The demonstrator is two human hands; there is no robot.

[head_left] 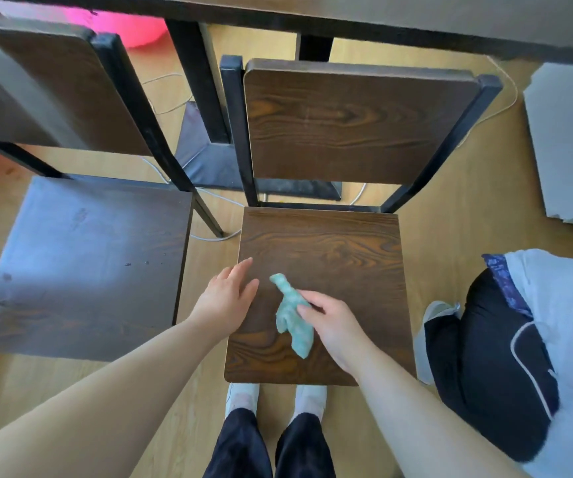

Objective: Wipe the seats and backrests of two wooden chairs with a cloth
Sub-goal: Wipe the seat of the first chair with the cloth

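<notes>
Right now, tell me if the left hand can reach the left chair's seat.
Probably yes. The left hand rests open on the right chair's seat at its left edge; the left chair's seat stands just beside, nothing standing between.

place: an indoor room set up for sitting at a table; home, canteen or office cannot be told.
seating: two matching wood-grain seats on black metal frames, one chair point(319, 250) at centre, a second chair point(81, 257) at 9 o'clock, backrests toward the table.
table: dark table point(416, 19) edge across 12 o'clock, on a black post point(195, 81) with a flat floor plate point(209, 160).
floor: pale wood-look floor point(450, 219); white cables point(164, 79) trail at 11 o'clock.
clutter: grey boards point(567, 139) at 2 o'clock; blurred pink object point(130, 27) at 11 o'clock.
company: a second person point(519, 357) crouches at 4 o'clock.
</notes>
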